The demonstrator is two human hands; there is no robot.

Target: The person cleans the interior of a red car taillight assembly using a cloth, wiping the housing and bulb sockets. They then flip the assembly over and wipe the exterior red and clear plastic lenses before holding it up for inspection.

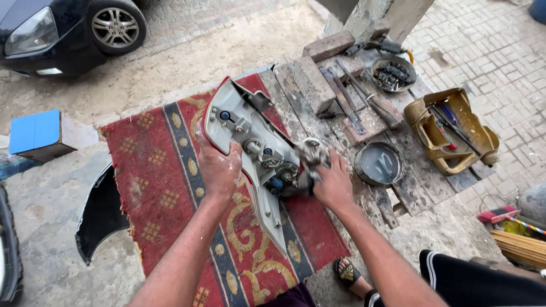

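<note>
Holding the grey tail-lamp housing (250, 142) tilted over the red patterned rug (165, 187), back side up: left hand (219, 170) closed around its near edge, right hand (334, 185) wrapped on the bulb socket (310, 153) at its right end. Better keeping the left grip firm and turning gently, not forcing. Right of the housing, a round tin (379, 164); beyond it, metal tools (355, 99) on planks.

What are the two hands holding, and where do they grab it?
Both hands hold a car tail light, back side up. The left hand grips its edge near the middle; the right hand grips the socket end, over a red patterned rug.
</note>
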